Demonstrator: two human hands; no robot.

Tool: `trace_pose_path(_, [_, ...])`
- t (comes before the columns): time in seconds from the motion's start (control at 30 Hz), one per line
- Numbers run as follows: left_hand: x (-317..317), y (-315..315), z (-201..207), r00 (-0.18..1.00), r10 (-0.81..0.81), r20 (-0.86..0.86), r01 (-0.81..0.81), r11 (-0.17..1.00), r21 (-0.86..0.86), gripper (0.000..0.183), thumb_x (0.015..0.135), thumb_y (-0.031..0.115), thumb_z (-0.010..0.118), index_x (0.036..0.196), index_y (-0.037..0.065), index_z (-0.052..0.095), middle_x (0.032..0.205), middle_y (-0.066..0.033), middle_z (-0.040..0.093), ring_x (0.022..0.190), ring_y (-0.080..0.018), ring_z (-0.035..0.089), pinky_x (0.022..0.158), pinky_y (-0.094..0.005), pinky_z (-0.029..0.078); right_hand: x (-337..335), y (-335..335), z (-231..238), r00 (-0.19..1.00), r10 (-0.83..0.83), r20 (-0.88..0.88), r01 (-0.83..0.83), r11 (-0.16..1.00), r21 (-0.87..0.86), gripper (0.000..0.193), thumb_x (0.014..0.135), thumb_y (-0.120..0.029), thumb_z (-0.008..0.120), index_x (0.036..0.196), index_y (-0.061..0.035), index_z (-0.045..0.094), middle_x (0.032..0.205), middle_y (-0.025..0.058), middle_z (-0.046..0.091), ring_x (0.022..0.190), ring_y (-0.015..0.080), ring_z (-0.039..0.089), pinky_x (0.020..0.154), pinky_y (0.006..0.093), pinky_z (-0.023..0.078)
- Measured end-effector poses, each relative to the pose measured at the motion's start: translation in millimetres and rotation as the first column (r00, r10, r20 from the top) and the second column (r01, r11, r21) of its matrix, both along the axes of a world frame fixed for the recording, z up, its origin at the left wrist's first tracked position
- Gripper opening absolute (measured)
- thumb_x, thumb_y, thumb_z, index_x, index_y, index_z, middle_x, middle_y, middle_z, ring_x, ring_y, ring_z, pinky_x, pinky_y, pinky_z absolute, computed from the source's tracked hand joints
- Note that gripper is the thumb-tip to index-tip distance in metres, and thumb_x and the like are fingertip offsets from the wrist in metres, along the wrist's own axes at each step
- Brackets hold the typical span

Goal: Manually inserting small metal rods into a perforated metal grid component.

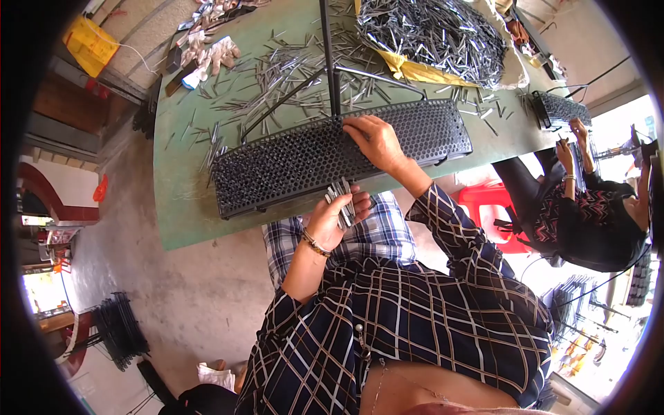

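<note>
In front of me a long black perforated rack (pixel 294 160) lies across the table, its face full of small round holes. Short dark pieces fill many of the holes towards its left end. My left hand (pixel 326 223) is just below the rack's near edge, closed around a bundle of slim grey metal pieces (pixel 339 197). Over the rack's middle, my right hand (pixel 379 144) has thumb and fingers pinched together at the holes. Whatever is between those fingertips is too small to make out.
Loose metal pieces (pixel 277 72) are strewn over the green table (pixel 181 225). A large heap of them (pixel 436 38) lies on yellow sacking at the back. Black rods rise behind the rack, near gloves (pixel 220 55). At right, another person (pixel 588 221) works at a similar rack (pixel 561 109).
</note>
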State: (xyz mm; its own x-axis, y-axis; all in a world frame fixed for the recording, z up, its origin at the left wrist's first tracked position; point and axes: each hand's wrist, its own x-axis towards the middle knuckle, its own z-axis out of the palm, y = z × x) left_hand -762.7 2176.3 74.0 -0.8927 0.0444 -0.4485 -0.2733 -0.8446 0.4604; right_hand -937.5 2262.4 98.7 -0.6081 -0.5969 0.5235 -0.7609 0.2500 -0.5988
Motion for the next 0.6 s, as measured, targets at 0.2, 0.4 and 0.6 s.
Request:
trace_pose_path(0.2, [1.4, -0.2, 5.9, 1.0, -0.009, -0.003, 0.009, 1.0, -0.016, 0.023, 0.091, 0.013, 0.049, 0.111, 0.002, 0.052, 0.1, -0.0147, 0.062, 0.089, -0.0223, 0.063, 0.075, -0.036, 0.054, 3.3, 0.4, -2.8, 0.952, 0.113, -0.285, -0.068, 0.985, 0.162, 0.015, 0.078, -0.012, 0.063, 0.09, -0.0047, 0.065, 0.088, 0.0076, 0.061, 0.081, 0.0253, 0.058, 0.074, 0.0352, 0.046])
trace_pose_path(0.4, [-0.4, -0.1, 14.7, 1.0, -0.001, -0.017, 0.0, 0.997, -0.072, 0.024, 0.091, 0.015, 0.05, 0.112, 0.003, 0.053, 0.1, -0.0115, 0.063, 0.087, -0.0188, 0.062, 0.072, -0.0307, 0.052, 14.6, 11.6, 11.0, 0.968, 0.173, 0.184, -0.186, 0.981, 0.058, 0.02, 0.078, -0.02, 0.067, 0.079, 0.0001, 0.066, 0.074, 0.01, 0.06, 0.071, 0.0292, 0.058, 0.064, 0.0356, 0.048])
trace_pose_path(0.6, [-4.7, 3.1, 12.8, 0.997, -0.004, -0.081, -0.004, 0.994, -0.107, 0.025, 0.092, 0.018, 0.05, 0.112, 0.003, 0.054, 0.099, -0.0109, 0.064, 0.086, -0.0169, 0.063, 0.07, -0.0286, 0.052, 33.4, 26.9, 20.3, 0.708, 0.234, 0.667, -0.346, 0.938, 0.038, 0.02, 0.079, -0.016, 0.066, 0.085, 0.0035, 0.067, 0.073, 0.0107, 0.066, 0.064, 0.0109, 0.06, 0.057, 0.0262, 0.048])
